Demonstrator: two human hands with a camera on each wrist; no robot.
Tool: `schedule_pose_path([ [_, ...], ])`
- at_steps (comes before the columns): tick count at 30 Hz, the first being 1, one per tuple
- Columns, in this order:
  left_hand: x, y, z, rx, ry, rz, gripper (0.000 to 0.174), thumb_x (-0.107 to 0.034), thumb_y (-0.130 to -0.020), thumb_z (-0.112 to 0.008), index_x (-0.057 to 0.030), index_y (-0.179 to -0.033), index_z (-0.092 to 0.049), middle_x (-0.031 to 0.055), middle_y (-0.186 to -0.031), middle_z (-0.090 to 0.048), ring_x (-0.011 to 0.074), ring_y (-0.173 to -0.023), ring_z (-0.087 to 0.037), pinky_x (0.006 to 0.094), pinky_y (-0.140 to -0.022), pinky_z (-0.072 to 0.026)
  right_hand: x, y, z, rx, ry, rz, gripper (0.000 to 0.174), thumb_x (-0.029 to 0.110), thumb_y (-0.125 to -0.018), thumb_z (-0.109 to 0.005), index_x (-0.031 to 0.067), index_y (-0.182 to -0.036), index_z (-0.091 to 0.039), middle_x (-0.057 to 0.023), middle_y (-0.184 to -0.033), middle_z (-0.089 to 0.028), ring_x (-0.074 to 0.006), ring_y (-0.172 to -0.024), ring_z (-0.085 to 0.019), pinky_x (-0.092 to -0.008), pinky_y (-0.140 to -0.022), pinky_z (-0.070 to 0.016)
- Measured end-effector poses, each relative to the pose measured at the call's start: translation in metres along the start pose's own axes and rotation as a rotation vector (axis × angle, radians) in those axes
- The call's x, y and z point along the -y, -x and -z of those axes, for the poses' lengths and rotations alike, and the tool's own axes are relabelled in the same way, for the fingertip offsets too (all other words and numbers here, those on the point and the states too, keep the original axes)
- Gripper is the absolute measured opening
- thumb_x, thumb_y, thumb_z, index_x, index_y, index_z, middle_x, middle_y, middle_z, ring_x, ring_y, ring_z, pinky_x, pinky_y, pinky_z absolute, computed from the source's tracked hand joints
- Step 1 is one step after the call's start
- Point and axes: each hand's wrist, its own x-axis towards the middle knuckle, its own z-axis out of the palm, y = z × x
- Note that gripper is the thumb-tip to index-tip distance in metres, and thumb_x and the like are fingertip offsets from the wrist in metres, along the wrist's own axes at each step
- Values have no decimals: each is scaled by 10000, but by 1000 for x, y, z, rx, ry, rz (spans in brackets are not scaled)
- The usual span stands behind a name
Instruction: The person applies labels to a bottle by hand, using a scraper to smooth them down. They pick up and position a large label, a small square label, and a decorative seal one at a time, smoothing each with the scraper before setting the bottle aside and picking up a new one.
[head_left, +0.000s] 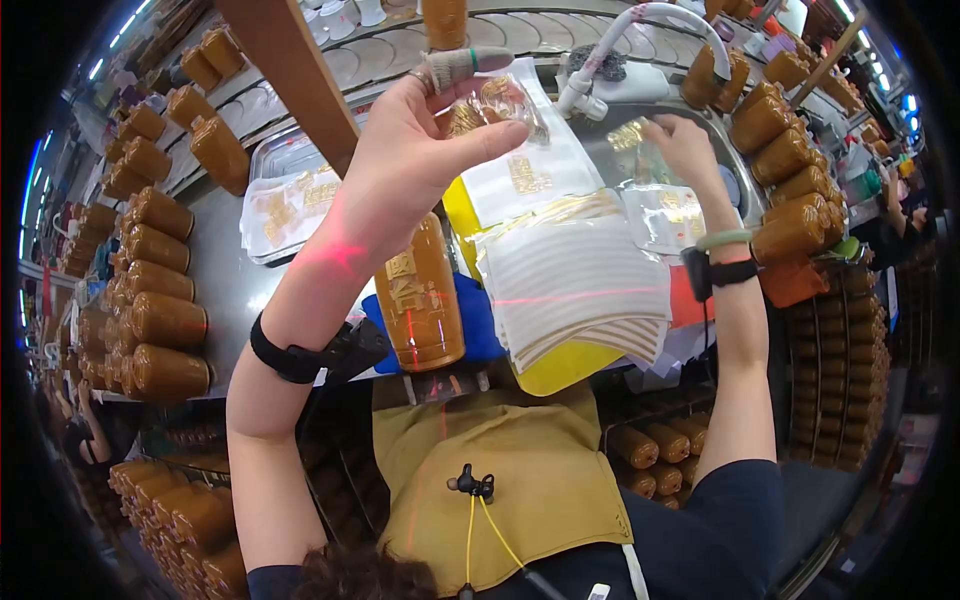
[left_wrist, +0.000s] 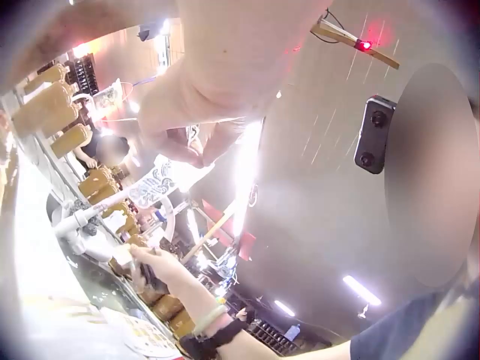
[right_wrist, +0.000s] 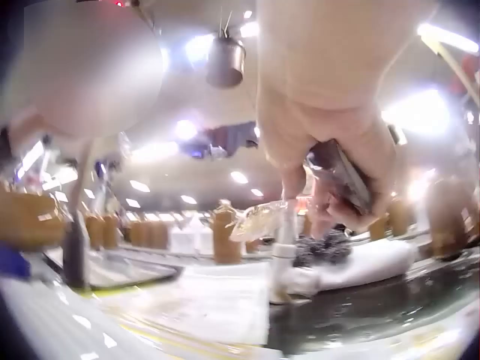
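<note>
In the head view my left hand [head_left: 415, 140], a knit cover on one finger, holds clear film with gold patterning [head_left: 467, 118]. The left wrist view shows patterned film [left_wrist: 154, 182] hanging from its bent fingers. My right hand [head_left: 687, 150] pinches a small gold-patterned film [head_left: 628, 135] above the sink. In the right wrist view that film [right_wrist: 259, 220] sticks out from the fingertips, and a dark, shiny tool [right_wrist: 341, 176] lies within the curled fingers. Between the forearms are fanned white sheets [head_left: 570, 280] and a brown jar with raised gold lettering [head_left: 420, 300].
A white faucet [head_left: 590, 75] rises behind the sink [head_left: 735, 150]. At left, a tray [head_left: 268, 160] bears gold-patterned sheets [head_left: 290, 208]. Brown jars [head_left: 165, 255] line the left side, with more jars [head_left: 785, 150] at right. A brown post [head_left: 290, 75] slants behind my left forearm.
</note>
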Motion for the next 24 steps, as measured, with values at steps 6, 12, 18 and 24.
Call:
schedule_pose_path([
  [6, -8, 20, 17, 111, 77, 151, 502, -173, -961, -721, 6, -1401, -557, 86, -1154, -715, 145, -1010, -689, 261, -835, -527, 55, 24, 11, 301, -541, 323, 467, 326, -1055, -582, 7, -1395, -596, -82, -1061, -727, -125, -814, -579, -280, -755, -473],
  [12, -15, 55, 30, 163, -21, 130, 477, -82, -911, -765, 14, -1344, -591, 85, -1114, -721, 143, -1007, -692, 304, -904, -552, 152, 84, 18, 841, -1017, 538, 368, 276, -1039, -608, 23, -1302, -662, -17, -1071, -684, -97, -974, -586, -270, -876, -479],
  [18, -24, 115, 48, 156, -147, 172, 513, 21, -875, -767, 22, -1352, -576, 71, -1227, -666, 118, -1125, -646, 301, -1025, -518, 164, 113, 20, 1088, -882, 484, 181, 161, -967, -696, -12, -928, -660, -16, -881, -660, -80, -863, -568, -261, -793, -460],
  [24, -3, 186, 47, -6, 31, 413, 521, 31, -878, -768, 6, -1359, -571, 51, -1144, -656, 137, -1120, -644, 311, -1014, -525, 176, 171, 21, 964, -715, 361, 150, 154, -931, -745, 15, -915, -690, 51, -754, -586, -34, -700, -459, -224, -627, -363],
])
